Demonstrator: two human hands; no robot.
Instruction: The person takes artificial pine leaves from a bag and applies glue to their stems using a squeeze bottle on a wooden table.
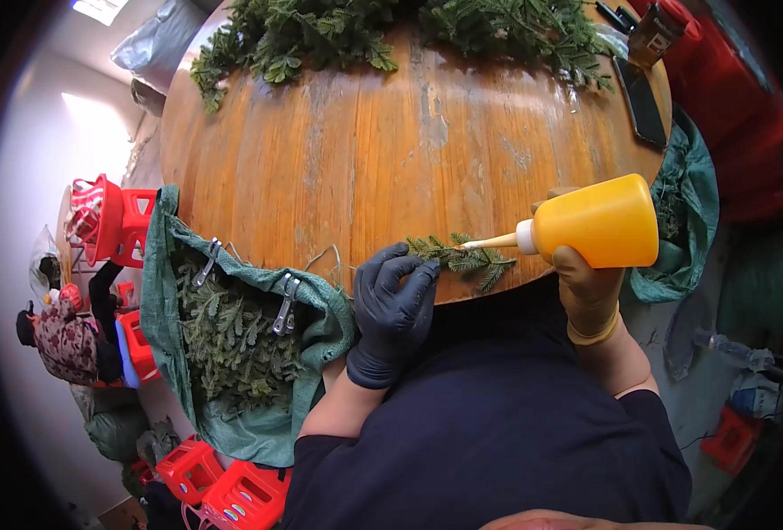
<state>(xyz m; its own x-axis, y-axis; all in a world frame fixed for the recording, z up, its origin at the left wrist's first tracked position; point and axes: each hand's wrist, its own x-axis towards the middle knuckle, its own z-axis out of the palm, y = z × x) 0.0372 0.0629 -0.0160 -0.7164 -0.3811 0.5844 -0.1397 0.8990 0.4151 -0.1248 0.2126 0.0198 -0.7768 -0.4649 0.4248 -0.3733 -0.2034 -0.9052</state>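
Note:
My left hand (393, 296), in a dark grey rubber glove, pinches the left end of a small green fir sprig (484, 261) at the table's near edge. In my right hand (586, 287), gloved in tan, is a yellow squeeze bottle (599, 221) with a white collar, tipped on its side. Its long nozzle (496, 241) points left, and the whitish tip meets or hovers just over the sprig; I cannot tell which. Both hands are closed.
Green branch piles (312, 40) lie along the far side of the round wooden table (365, 168). A green sack (166, 327) of branches is clipped at the left edge. A phone (641, 102) rests at the right. Red stools (246, 495) stand lower left.

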